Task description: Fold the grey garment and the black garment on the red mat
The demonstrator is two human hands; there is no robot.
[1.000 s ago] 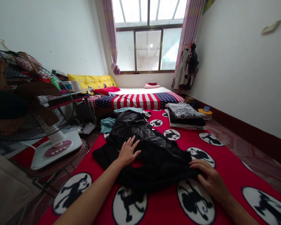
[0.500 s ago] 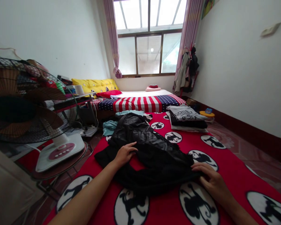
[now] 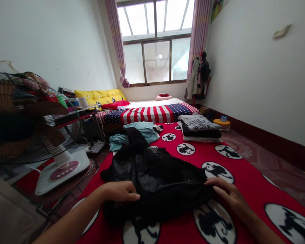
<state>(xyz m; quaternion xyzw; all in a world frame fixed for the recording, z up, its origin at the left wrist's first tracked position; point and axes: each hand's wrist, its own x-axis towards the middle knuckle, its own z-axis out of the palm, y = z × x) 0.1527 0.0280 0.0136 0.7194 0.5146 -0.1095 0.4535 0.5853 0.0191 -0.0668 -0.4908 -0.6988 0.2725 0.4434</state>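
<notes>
A black garment (image 3: 155, 176) with a shiny leather-like part lies crumpled on the red blanket (image 3: 246, 183) printed with black-and-white figures. My left hand (image 3: 120, 191) is closed on the garment's near left edge, fingers curled over a fold. My right hand (image 3: 226, 195) rests on the garment's right edge, fingers pressed together on the cloth. A light blue garment (image 3: 139, 132) lies beyond the black one, partly under it.
A stack of folded clothes (image 3: 199, 127) sits on the blanket at the far right. An electric fan (image 3: 27, 132) stands close on the left. Behind are a mattress with a flag-patterned cover (image 3: 152, 113), yellow pillows, a window, and clothes hanging in the right corner.
My left hand pulled back toward me and closed on the garment, drawing its far part over the near part. The light blue garment is now uncovered. My right hand stayed on the right edge.
</notes>
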